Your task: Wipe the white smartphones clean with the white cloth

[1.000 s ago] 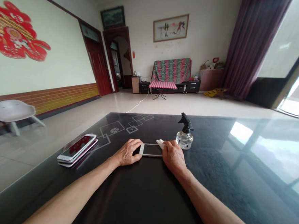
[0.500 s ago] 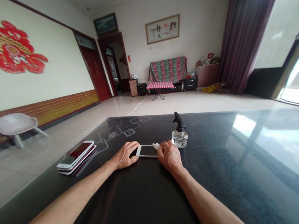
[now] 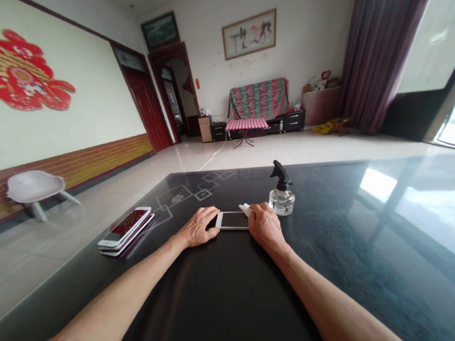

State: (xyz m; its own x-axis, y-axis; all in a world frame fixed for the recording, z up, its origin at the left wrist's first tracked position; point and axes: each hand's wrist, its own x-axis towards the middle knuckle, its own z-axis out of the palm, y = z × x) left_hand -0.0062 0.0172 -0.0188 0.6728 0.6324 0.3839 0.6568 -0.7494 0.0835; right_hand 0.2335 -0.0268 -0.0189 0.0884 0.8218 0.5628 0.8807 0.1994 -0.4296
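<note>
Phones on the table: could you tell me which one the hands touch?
The lone white phone by the spray bottle, between left hand and right hand with its wipe; others lie stacked leftward.

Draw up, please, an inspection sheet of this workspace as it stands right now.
Surface: glossy black table with a pale square pattern at its far left; it reflects the window.
Job's things: phone lying flat, screen up and dark; white cloth at its right end.
Clutter: spray bottle upright just right of the phone; stack of phones near the left edge.
Hands: left hand grips the phone's left end; right hand presses the cloth on it.
Cables: white cable on the floor beyond the table.
Surroundings: white chair, covered sofa, dark curtain.
</note>
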